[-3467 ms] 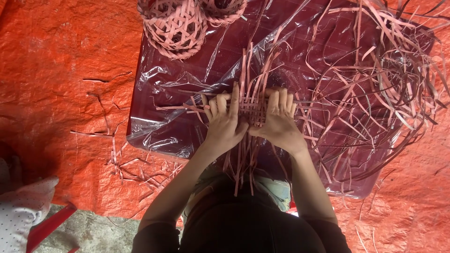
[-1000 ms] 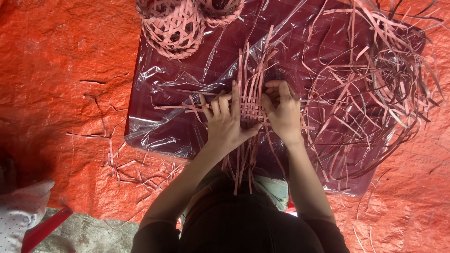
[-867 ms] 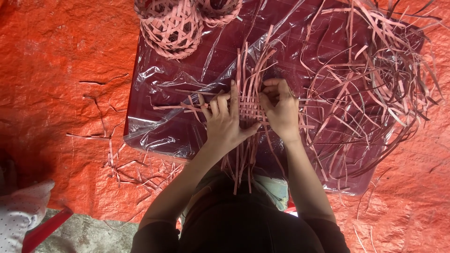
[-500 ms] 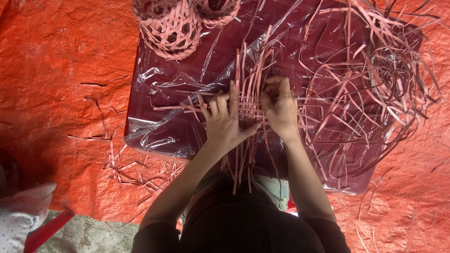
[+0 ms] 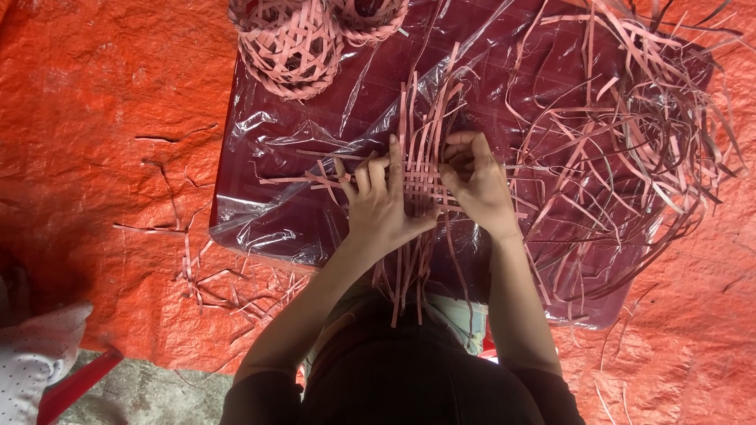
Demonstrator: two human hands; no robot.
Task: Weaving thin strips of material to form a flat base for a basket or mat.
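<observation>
While the left hand [image 5: 383, 206] lies flat with its fingers spread and pressed down on the small woven mat [image 5: 421, 182], the right hand [image 5: 475, 182] curls beside it, fingertips pinched together on one of the thin pink strips at the mat's right edge. The mat is a little checkered patch of crossed flat strips, lying at the middle of a dark red board [image 5: 504, 86] wrapped in crinkled clear plastic film [image 5: 276, 142]. Loose strip ends fan out from the weave: long ones stand up and away from the person, others trail down over the board's near edge toward the lap, and a few stick out sideways under the left hand's fingers. To the right of the hands, a big tangled heap of loose strips [image 5: 638, 134] covers much of the board and spills past its far right edge; they are narrow, flat, ribbon-like and curling. At the top left of the board sit two round open-weave baskets [image 5: 287, 39], made of the same pink strips with a lattice of gaps; the pictures do not show whether anything is inside them. Under everything lies a rough, wrinkled orange tarp [image 5: 94, 142], with short strip offcuts [image 5: 228, 283] scattered on it near the board's lower left corner. At the bottom left edge, a white dotted cloth [image 5: 35, 370] shows.
</observation>
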